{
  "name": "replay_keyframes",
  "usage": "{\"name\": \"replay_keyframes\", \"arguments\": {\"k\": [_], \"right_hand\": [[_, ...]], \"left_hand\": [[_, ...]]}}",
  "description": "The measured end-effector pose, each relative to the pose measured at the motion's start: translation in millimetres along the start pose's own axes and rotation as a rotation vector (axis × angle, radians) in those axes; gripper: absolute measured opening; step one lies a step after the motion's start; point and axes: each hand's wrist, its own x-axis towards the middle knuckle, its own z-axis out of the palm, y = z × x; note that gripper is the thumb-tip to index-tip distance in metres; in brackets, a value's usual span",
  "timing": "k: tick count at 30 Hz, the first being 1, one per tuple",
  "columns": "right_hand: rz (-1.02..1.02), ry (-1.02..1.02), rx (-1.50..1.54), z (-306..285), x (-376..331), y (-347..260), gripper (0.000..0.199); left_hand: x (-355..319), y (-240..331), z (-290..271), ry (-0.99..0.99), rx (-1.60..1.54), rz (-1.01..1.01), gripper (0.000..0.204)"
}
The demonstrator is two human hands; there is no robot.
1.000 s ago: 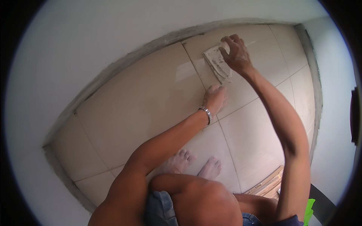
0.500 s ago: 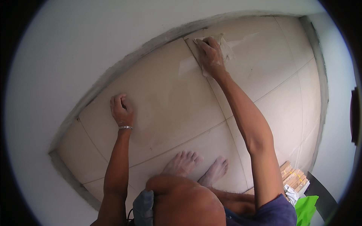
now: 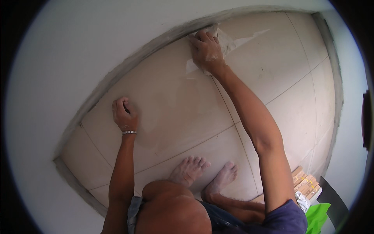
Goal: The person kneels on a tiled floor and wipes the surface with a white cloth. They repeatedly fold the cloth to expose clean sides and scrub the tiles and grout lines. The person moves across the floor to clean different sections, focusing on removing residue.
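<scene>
My right hand (image 3: 207,52) presses a dusty off-white cloth (image 3: 224,42) onto the beige floor tiles (image 3: 167,101), close to the wall's foot. The fingers are bent over the cloth, and part of it spreads out to the right of them. Beneath the hand, the cloth covers the far end of a tile joint. My left hand (image 3: 125,114) rests on the tile at the left with its fingers curled in a loose fist. Only a dark hollow shows inside that fist. Pale dust coats both hands, and a metal bracelet (image 3: 129,132) circles the left wrist.
A rough grey cement strip (image 3: 117,74) runs along the foot of the white wall (image 3: 78,43). My bare, dusty feet (image 3: 189,170) stand on the tiles. At the lower right lie bundled wooden pieces (image 3: 306,183) and a bright green bag (image 3: 317,215).
My right hand has slid the cloth a little left and farther away, up toward the wall. My left hand stays where it was, and my knee has shifted left.
</scene>
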Motion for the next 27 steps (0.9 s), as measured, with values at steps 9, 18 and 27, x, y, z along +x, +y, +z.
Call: {"name": "replay_keyframes", "arguments": {"k": [9, 18, 27], "right_hand": [[-0.070, -0.057, -0.019, -12.3, -12.9, 0.5, 0.035], [-0.076, -0.132, -0.112, -29.8, -49.0, -4.7, 0.047], [0.122, 0.005, -0.046, -32.8, -59.4, 6.3, 0.041]], "left_hand": [[-0.4, -2.7, 1.5, -0.006, 0.012, -0.002, 0.012], [0.1, -2.6, 2.6, -0.018, 0.061, -0.006, 0.013], [9.4, 0.8, 0.7, -0.047, 0.105, -0.020, 0.012]]}}
